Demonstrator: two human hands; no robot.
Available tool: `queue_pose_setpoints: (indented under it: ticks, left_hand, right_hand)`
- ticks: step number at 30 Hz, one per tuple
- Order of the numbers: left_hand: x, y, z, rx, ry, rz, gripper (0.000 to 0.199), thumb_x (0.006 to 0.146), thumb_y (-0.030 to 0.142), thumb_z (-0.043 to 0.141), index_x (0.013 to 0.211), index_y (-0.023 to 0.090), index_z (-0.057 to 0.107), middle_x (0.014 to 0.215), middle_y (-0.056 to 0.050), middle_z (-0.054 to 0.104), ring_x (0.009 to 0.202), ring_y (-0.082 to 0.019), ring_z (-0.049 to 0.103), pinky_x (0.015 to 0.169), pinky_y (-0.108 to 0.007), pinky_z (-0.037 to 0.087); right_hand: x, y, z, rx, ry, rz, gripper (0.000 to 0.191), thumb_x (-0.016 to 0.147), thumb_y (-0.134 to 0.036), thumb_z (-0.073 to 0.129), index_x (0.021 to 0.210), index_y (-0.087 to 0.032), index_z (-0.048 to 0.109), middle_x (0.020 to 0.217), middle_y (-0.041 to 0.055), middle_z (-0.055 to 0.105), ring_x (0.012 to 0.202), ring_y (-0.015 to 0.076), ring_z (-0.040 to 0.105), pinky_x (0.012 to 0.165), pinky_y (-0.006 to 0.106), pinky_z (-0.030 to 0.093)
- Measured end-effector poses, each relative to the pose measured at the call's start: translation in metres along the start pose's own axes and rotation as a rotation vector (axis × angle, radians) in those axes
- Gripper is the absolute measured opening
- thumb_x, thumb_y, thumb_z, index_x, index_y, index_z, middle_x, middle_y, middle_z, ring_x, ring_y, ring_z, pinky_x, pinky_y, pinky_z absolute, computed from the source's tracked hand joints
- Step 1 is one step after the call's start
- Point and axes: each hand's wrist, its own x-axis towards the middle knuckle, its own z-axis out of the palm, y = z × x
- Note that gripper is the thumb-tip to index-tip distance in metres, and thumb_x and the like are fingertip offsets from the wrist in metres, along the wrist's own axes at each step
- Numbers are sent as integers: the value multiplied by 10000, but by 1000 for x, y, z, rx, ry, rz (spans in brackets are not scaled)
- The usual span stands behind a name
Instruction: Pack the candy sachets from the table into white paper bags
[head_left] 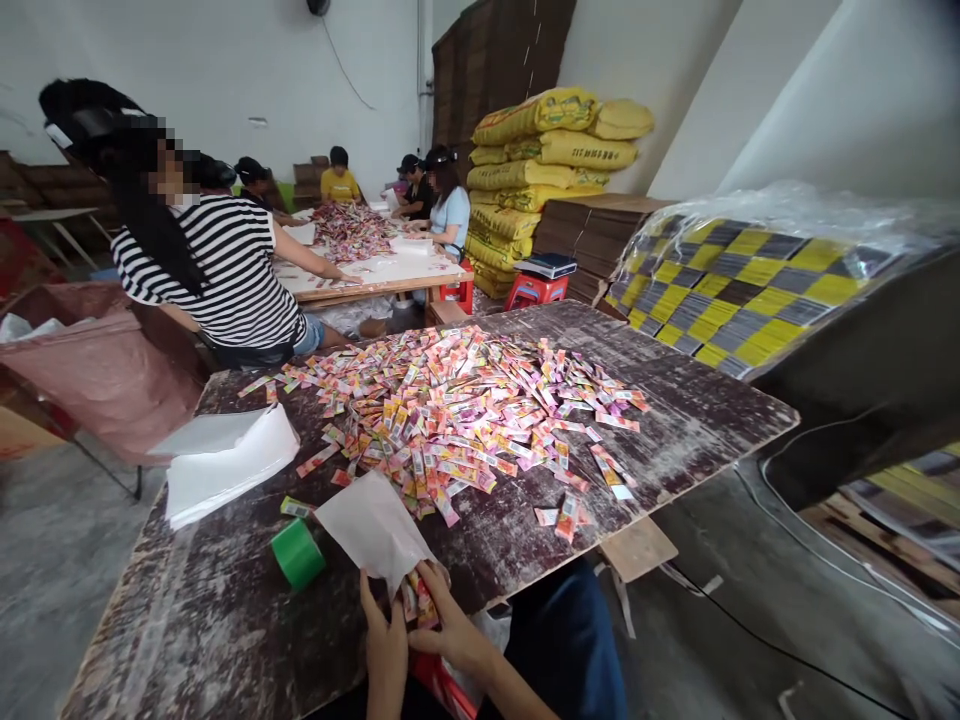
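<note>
At the near edge of the dark worn table, a whitish translucent bag (375, 525) lies between my hands with several colourful sachets (420, 600) at its near end. My left hand (385, 640) holds the bag's left side, thumb and fingers bent round it. My right hand (450, 625) is closed round the sachets and the bag's right side. Just left of the bag stands a green tape roll (298, 553). Beyond it spreads a large heap of pink and orange sachets (450, 410). A stack of white bags (232, 460) rests on the left.
A person in a striped top (217, 260) sits beyond the table's left far corner. Further back, other people surround a white table (367, 275). Yellow sacks (525, 180) and a plastic-wrapped stack (742, 280) stand behind at right.
</note>
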Motion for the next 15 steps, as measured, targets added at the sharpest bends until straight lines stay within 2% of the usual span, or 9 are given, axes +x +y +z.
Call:
queue_pose_setpoints:
  ticks: [3,7,9,11,15]
  left_hand:
    - [6,-5,2,-5,-2,22,742,911,390,466,1552,186,154,1240,-160,675,989,-247,717,822,-321,542]
    - [7,0,3,167,-71,-4,727,935,428,406,1561,179,133,1086,-161,731,871,-283,736,762,-360,539]
    - [6,6,0,249,-91,-43,704,942,424,386,1558,171,157,1009,-157,746,855,-296,734,762,-374,535]
    - [4,12,-4,243,-88,-48,669,946,411,379,1549,184,201,1058,-152,738,875,-280,732,771,-357,536]
    - [1,13,-8,84,-38,43,607,936,303,385,1522,199,267,1170,-118,708,967,-210,716,825,-282,528]
  right_hand:
    - [6,2,14,21,108,-56,657,755,-359,670,1389,-239,544,1413,94,470,1387,281,358,1177,428,234]
    - [17,-1,37,-104,353,-52,378,777,-252,608,1142,-226,701,1176,93,589,1178,249,509,1078,375,361]
    - [20,-5,42,-155,399,-47,288,753,-220,614,1017,-220,730,1078,76,609,1088,236,541,1011,347,406]
    - [21,-8,40,-175,421,-53,219,754,-222,613,936,-217,736,1016,63,621,1033,227,555,965,331,427]
    - [22,-7,32,-149,442,-73,293,766,-239,610,1034,-216,727,1035,63,657,1040,233,564,976,347,422]
